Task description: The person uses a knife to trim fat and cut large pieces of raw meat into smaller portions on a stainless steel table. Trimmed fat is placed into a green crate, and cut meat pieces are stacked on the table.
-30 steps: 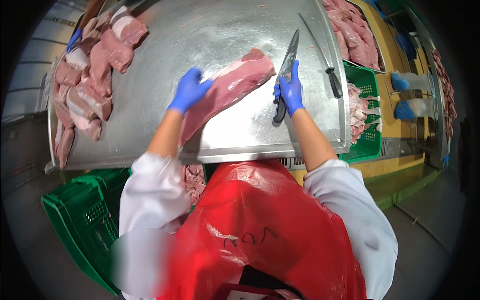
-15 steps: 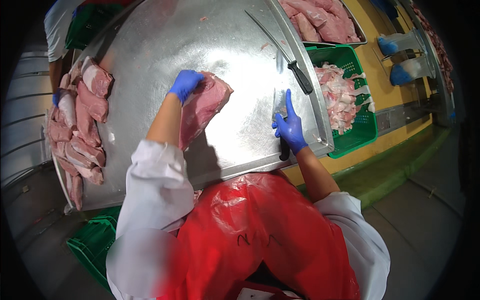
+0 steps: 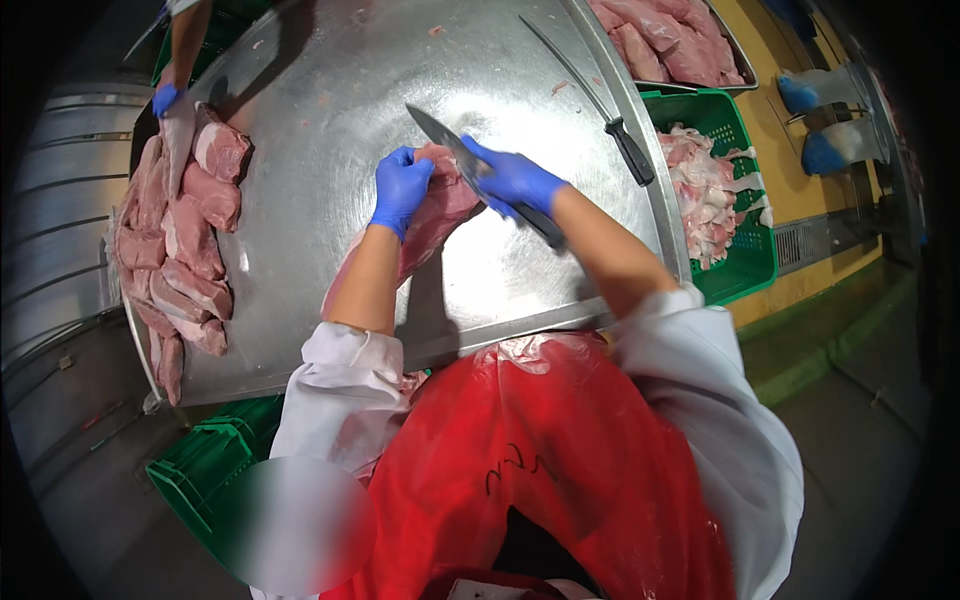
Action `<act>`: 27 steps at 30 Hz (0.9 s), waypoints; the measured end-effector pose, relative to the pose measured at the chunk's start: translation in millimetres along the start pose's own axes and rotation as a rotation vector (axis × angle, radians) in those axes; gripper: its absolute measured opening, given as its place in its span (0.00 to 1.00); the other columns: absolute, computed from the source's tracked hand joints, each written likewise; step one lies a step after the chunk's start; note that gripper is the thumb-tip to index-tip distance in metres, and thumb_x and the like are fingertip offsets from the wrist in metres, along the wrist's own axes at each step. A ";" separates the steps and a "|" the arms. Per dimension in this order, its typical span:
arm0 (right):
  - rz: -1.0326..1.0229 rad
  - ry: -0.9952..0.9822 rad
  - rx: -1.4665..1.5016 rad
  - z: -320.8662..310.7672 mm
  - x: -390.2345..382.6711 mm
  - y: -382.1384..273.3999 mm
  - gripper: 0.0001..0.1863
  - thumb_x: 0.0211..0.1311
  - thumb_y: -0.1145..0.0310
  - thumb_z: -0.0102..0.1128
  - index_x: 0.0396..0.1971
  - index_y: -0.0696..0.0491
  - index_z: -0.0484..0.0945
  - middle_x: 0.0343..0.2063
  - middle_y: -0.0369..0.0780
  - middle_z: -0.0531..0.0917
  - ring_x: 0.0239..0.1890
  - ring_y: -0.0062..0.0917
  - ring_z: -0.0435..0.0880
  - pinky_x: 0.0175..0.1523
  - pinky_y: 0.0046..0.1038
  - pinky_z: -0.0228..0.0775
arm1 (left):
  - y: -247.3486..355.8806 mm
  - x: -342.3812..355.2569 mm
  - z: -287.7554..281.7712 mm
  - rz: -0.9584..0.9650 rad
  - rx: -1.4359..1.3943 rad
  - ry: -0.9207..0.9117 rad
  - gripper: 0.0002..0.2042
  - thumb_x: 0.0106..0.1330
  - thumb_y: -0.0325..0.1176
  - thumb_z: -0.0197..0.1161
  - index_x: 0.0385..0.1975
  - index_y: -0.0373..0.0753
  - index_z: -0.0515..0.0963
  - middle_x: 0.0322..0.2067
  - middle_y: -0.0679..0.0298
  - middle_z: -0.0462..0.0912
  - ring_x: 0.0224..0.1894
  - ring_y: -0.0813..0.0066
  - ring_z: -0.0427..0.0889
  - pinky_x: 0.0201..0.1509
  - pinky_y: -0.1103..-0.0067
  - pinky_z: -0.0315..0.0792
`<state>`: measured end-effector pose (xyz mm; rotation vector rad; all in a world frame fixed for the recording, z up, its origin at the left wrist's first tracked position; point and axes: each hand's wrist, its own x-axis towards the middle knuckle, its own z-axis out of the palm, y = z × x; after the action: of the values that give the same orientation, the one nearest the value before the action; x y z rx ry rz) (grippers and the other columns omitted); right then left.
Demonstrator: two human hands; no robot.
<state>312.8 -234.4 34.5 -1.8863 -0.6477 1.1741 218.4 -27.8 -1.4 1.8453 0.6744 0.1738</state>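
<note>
Over the metal table, my left hand (image 3: pixel 402 190) has its fingers closed on the upper end of a large piece of pink raw meat (image 3: pixel 438 222). A butcher's knife (image 3: pixel 438 130) is gripped in my right hand (image 3: pixel 516 182), its blade slanting up and left across the meat's top end, close to my left fingers. The black handle sticks out below my right palm. Whether the edge is cutting in cannot be made out. My left forearm covers part of the meat's lower portion.
A sharpening steel (image 3: pixel 630 152) lies near the table's right edge (image 3: pixel 660 200). Beyond it stand a green crate (image 3: pixel 748 262) of trimmings and a metal tray of meat (image 3: pixel 672 40). Several meat pieces (image 3: pixel 195 235) are piled at left, where another person's gloved hand (image 3: pixel 166 98) holds one.
My right hand has picked the knife up off the table and brought it left to the meat. At left, the other person's hand has moved up, lifting a piece.
</note>
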 end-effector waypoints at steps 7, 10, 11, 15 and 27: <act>0.000 0.006 0.104 19.7 -54.0 24.0 0.37 0.72 0.65 0.49 0.77 0.29 0.47 0.25 0.40 0.81 0.20 0.22 0.79 0.27 0.28 0.78 | -7.5 3.5 8.6 0.078 -0.113 -0.072 0.08 0.60 0.28 0.62 0.31 0.29 0.82 0.26 0.64 0.84 0.28 0.81 0.78 0.33 0.80 0.73; 0.062 0.046 0.173 23.0 -1.1 -9.0 0.40 0.70 0.69 0.49 0.77 0.30 0.46 0.24 0.40 0.80 0.21 0.22 0.79 0.28 0.28 0.77 | 5.7 4.9 5.0 0.074 -0.062 -0.089 0.07 0.61 0.29 0.61 0.31 0.30 0.82 0.26 0.64 0.83 0.28 0.81 0.77 0.32 0.80 0.73; 0.058 0.068 0.183 26.4 0.5 -11.3 0.40 0.69 0.69 0.49 0.77 0.30 0.46 0.24 0.40 0.80 0.20 0.22 0.79 0.28 0.28 0.77 | 11.5 5.5 1.4 0.061 -0.020 -0.089 0.07 0.61 0.29 0.61 0.31 0.31 0.82 0.26 0.64 0.83 0.28 0.81 0.78 0.32 0.80 0.73; -0.003 -0.074 0.090 43.6 -82.3 21.1 0.41 0.70 0.74 0.46 0.77 0.28 0.43 0.19 0.38 0.78 0.16 0.22 0.79 0.22 0.25 0.74 | 2.9 16.9 -22.7 -0.090 -0.150 -0.067 0.07 0.62 0.27 0.60 0.32 0.32 0.82 0.28 0.63 0.84 0.29 0.79 0.80 0.33 0.80 0.75; -0.084 -0.085 0.204 79.0 -80.8 5.5 0.41 0.70 0.67 0.50 0.78 0.40 0.41 0.23 0.43 0.80 0.19 0.26 0.80 0.28 0.28 0.78 | 1.0 29.2 -48.0 -0.061 -0.410 -0.141 0.08 0.65 0.27 0.57 0.35 0.32 0.81 0.30 0.63 0.82 0.30 0.79 0.78 0.34 0.81 0.73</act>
<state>206.5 -269.9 49.8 -1.6312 -0.6225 1.2233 222.3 26.7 11.8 1.4276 0.5493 0.1297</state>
